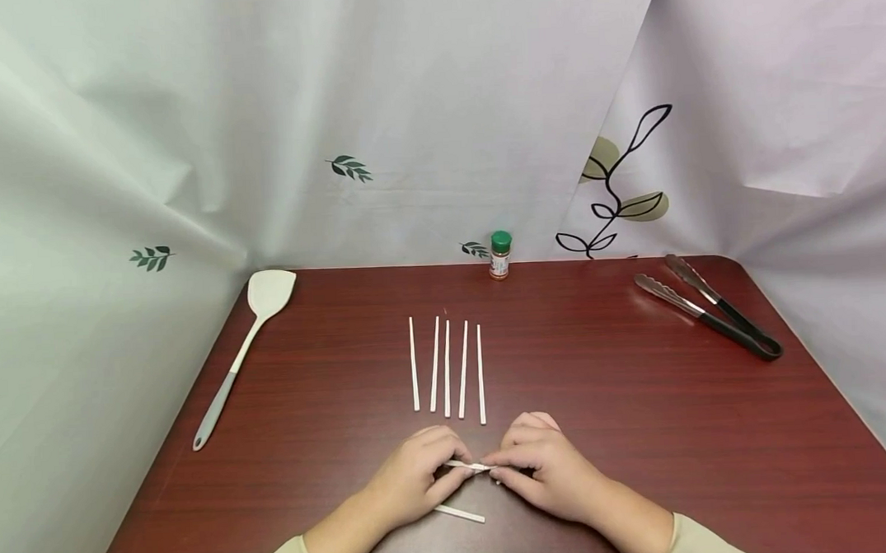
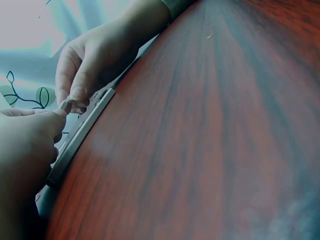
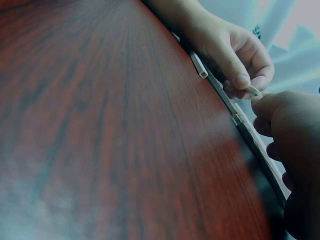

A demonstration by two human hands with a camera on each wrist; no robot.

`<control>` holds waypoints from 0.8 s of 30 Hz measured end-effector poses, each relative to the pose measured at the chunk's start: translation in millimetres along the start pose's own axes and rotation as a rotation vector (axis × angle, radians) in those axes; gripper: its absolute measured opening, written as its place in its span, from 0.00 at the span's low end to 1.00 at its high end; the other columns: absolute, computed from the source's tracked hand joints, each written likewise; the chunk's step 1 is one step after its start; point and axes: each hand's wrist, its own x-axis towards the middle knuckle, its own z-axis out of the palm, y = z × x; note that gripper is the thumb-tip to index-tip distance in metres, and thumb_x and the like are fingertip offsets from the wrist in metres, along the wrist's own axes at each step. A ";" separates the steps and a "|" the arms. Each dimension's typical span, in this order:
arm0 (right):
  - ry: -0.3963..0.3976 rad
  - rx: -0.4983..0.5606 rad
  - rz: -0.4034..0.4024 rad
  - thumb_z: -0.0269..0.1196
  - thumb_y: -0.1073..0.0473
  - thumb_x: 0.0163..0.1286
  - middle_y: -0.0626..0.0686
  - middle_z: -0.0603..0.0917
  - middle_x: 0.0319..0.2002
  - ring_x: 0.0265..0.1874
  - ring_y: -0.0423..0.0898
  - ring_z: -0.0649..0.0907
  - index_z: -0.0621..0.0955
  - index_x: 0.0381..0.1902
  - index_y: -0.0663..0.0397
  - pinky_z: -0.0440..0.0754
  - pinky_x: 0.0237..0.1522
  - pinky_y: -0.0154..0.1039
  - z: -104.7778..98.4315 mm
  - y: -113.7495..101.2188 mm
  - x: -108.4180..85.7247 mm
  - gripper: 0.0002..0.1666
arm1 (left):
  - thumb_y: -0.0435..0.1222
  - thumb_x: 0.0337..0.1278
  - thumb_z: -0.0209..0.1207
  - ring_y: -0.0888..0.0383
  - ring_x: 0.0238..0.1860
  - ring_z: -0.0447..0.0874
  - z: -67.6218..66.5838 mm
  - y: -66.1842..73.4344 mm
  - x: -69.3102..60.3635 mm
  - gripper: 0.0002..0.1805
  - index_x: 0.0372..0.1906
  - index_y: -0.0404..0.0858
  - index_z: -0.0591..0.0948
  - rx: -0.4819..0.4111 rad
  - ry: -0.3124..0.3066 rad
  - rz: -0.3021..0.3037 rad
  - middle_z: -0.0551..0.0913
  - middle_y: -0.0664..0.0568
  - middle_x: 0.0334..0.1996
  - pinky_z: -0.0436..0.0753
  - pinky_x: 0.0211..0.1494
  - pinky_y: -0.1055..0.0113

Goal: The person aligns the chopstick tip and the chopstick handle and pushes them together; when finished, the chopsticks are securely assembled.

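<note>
Both hands meet near the front of the table. My left hand (image 1: 422,473) pinches a thin whitish piece (image 1: 479,467) between thumb and fingers. At its other end, the thumb and fingertips of my right hand (image 1: 544,466) pinch it too. The piece looks uneven in the middle; fingers cover much of it, and its exact kind cannot be told. A slim white stick (image 1: 461,514) lies on the table by my left hand, partly hidden under it. Its squared end (image 3: 202,74) shows in the right wrist view. Beyond the hands, several similar white sticks (image 1: 447,367) lie roughly side by side.
On the left lies a white spatula (image 1: 269,294) with a grey handle. A green-capped spice jar (image 1: 500,256) stands at the back edge. Metal tongs (image 1: 719,306) with black handles rest at the right. White patterned cloth (image 1: 435,103) surrounds the dark red table (image 1: 328,356).
</note>
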 end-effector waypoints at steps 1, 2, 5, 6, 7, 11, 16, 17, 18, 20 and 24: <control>-0.002 -0.009 -0.004 0.77 0.62 0.62 0.35 0.83 0.34 0.40 0.36 0.79 0.92 0.46 0.41 0.69 0.54 0.42 0.1 0.3 -0.1 0.15 | 0.36 0.65 0.72 0.68 0.43 0.82 -0.1 0.2 -0.1 0.07 0.40 0.48 0.83 0.000 -0.001 0.003 0.84 0.64 0.38 0.79 0.51 0.73; -0.004 -0.017 -0.002 0.77 0.62 0.62 0.35 0.83 0.34 0.40 0.36 0.79 0.93 0.46 0.41 0.69 0.54 0.42 0.0 0.4 -0.3 0.15 | 0.36 0.64 0.72 0.68 0.42 0.82 -0.2 0.2 0.0 0.07 0.40 0.48 0.83 0.000 0.000 0.009 0.84 0.64 0.38 0.80 0.51 0.73; -0.008 -0.037 0.008 0.78 0.61 0.61 0.34 0.83 0.33 0.40 0.37 0.79 0.93 0.45 0.41 0.69 0.55 0.42 -0.3 0.7 -0.5 0.14 | 0.35 0.63 0.72 0.67 0.42 0.82 -0.4 0.0 0.3 0.08 0.40 0.47 0.84 0.006 0.008 0.033 0.84 0.63 0.38 0.80 0.50 0.72; -0.008 -0.039 0.016 0.78 0.61 0.61 0.34 0.83 0.33 0.40 0.36 0.79 0.93 0.44 0.41 0.69 0.54 0.41 -0.5 0.7 -0.5 0.14 | 0.34 0.63 0.72 0.67 0.41 0.83 -0.5 -0.1 0.6 0.08 0.41 0.47 0.84 0.008 0.012 0.044 0.85 0.63 0.38 0.80 0.50 0.72; -0.005 -0.041 0.026 0.79 0.60 0.60 0.34 0.83 0.33 0.39 0.36 0.79 0.93 0.44 0.41 0.69 0.54 0.41 -0.6 0.6 -0.6 0.14 | 0.34 0.63 0.72 0.66 0.41 0.83 -0.5 -0.3 0.8 0.08 0.41 0.47 0.84 0.008 0.014 0.052 0.85 0.62 0.39 0.80 0.51 0.72; 0.011 -0.036 0.062 0.80 0.59 0.60 0.33 0.85 0.33 0.37 0.34 0.79 0.93 0.42 0.42 0.70 0.52 0.39 -0.6 0.4 -0.4 0.12 | 0.33 0.64 0.70 0.65 0.42 0.84 -0.6 -0.8 1.3 0.07 0.42 0.44 0.84 0.003 0.022 0.069 0.86 0.60 0.40 0.81 0.52 0.71; 0.015 -0.033 0.070 0.80 0.59 0.59 0.32 0.86 0.34 0.36 0.34 0.79 0.92 0.41 0.42 0.70 0.52 0.39 -0.4 0.1 0.3 0.12 | 0.31 0.61 0.71 0.64 0.43 0.84 0.3 -0.9 2.0 0.09 0.42 0.44 0.84 -0.003 0.031 0.077 0.86 0.60 0.40 0.81 0.53 0.70; 0.014 -0.033 0.069 0.80 0.59 0.59 0.33 0.86 0.34 0.36 0.34 0.79 0.92 0.41 0.42 0.70 0.52 0.39 -0.4 0.0 0.4 0.12 | 0.31 0.61 0.72 0.64 0.43 0.84 0.5 -0.9 2.0 0.09 0.42 0.44 0.84 -0.003 0.032 0.080 0.86 0.60 0.40 0.81 0.53 0.70; 0.011 -0.033 0.067 0.80 0.60 0.59 0.33 0.86 0.34 0.36 0.34 0.79 0.92 0.41 0.41 0.70 0.52 0.39 -0.4 0.0 0.5 0.12 | 0.30 0.60 0.72 0.64 0.43 0.84 0.7 -0.9 1.9 0.10 0.42 0.44 0.84 -0.002 0.033 0.083 0.86 0.60 0.40 0.81 0.53 0.70; 0.007 -0.036 0.063 0.80 0.60 0.59 0.33 0.86 0.34 0.36 0.34 0.79 0.92 0.40 0.41 0.70 0.52 0.39 -0.5 -0.1 0.7 0.12 | 0.30 0.59 0.73 0.64 0.43 0.84 1.0 -1.2 2.0 0.11 0.42 0.44 0.84 0.000 0.033 0.088 0.86 0.60 0.39 0.81 0.53 0.70; 0.001 -0.040 0.049 0.79 0.60 0.61 0.33 0.86 0.33 0.36 0.35 0.79 0.92 0.40 0.41 0.71 0.52 0.39 -0.8 -0.1 1.1 0.10 | 0.30 0.59 0.73 0.65 0.42 0.84 1.4 -1.7 2.2 0.10 0.42 0.44 0.85 0.001 0.033 0.091 0.86 0.61 0.39 0.81 0.52 0.70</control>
